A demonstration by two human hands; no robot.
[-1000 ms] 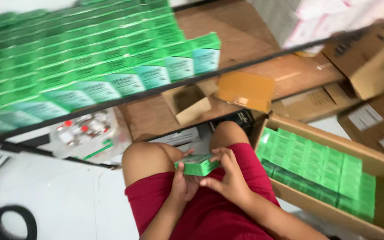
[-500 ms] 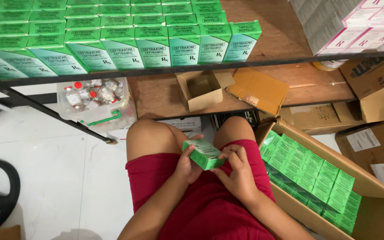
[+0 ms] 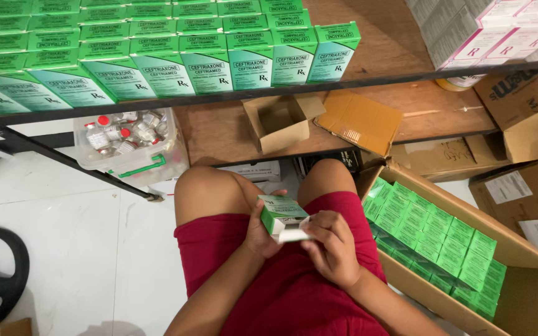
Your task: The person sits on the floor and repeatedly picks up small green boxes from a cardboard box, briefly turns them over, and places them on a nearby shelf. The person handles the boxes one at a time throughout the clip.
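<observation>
Single head view; looks steeply down; lap close

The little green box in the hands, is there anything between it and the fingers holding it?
No. The small green box sits right in both hands: the left hand grips it from the side, the right hand touches its white open end. Nothing visible lies between the fingers and the box.

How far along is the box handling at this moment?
Done: rows of green boxes stand on the shelf. In hand: the left hand and right hand hold one small green box, its end flap open. Left: the big carton beside the person is mostly full.
</observation>
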